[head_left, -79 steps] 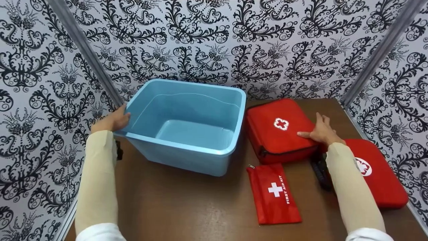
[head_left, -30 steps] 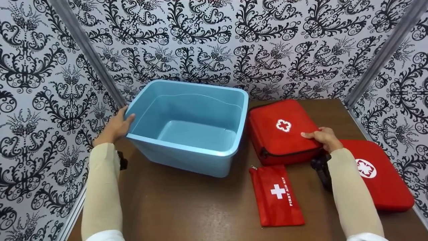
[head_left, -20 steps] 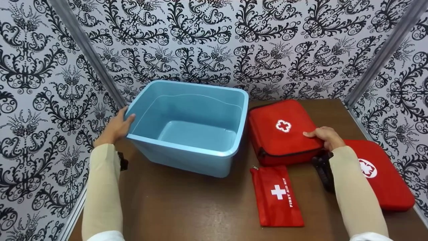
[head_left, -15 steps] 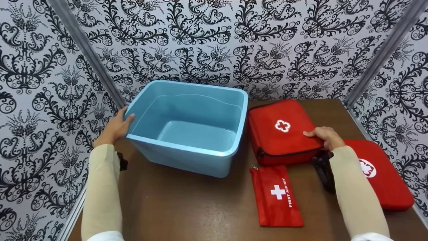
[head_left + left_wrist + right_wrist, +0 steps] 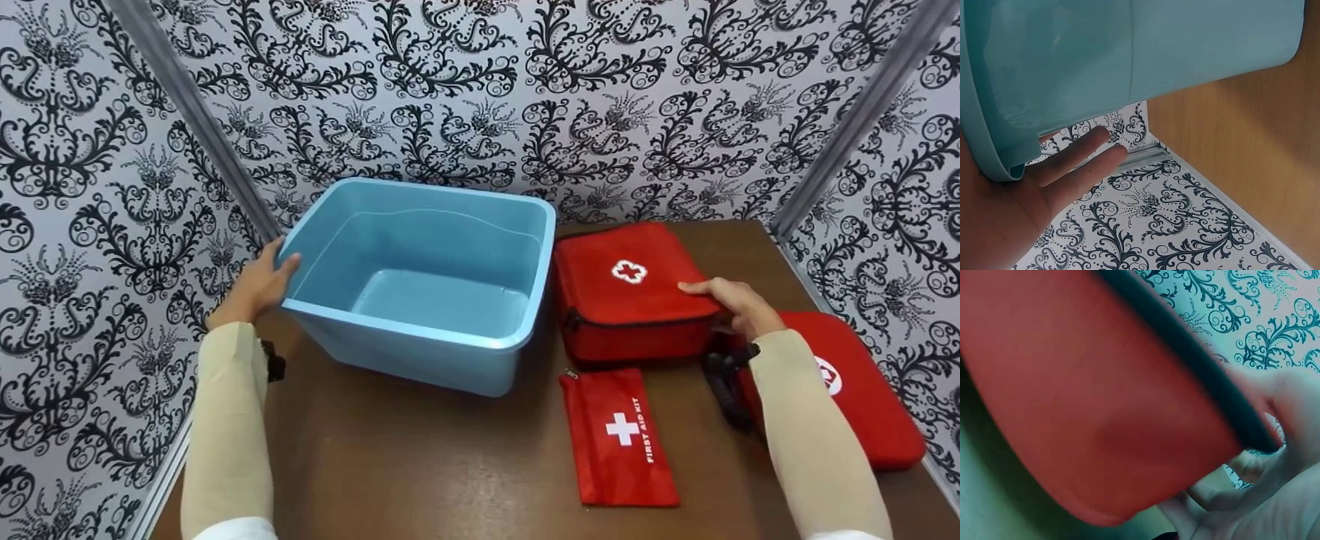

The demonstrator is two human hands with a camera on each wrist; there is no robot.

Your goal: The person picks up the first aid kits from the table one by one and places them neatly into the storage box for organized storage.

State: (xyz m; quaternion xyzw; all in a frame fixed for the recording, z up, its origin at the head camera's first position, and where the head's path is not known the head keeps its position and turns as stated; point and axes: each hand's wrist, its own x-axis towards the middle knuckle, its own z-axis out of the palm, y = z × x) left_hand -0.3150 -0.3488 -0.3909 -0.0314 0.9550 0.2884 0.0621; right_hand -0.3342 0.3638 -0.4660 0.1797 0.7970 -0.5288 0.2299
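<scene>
A light blue plastic tub (image 5: 420, 367) stands on the table towards the left. My left hand (image 5: 261, 285) holds its left rim, thumb over the edge; in the left wrist view two fingers (image 5: 1086, 174) extend along the outside wall. Right of the tub is a red first aid bag (image 5: 637, 300) with a black zip and a white-edged cross emblem. My right hand (image 5: 739, 300) grips its right front corner, thumb on top; in the right wrist view the other fingers curl at its side and below. A flat red first aid pouch (image 5: 619, 442) lies in front of the bag.
A second red first aid case (image 5: 862, 405) with a round white emblem lies at the far right, partly behind my right forearm. Patterned walls (image 5: 480, 90) close off the back and sides. Brown table surface (image 5: 420, 465) shows in front of the tub.
My right hand now grips the bag's corner where it earlier hovered over it with spread fingers. The bag has tilted and turned, showing more of its front side. The left hand stays at the rim.
</scene>
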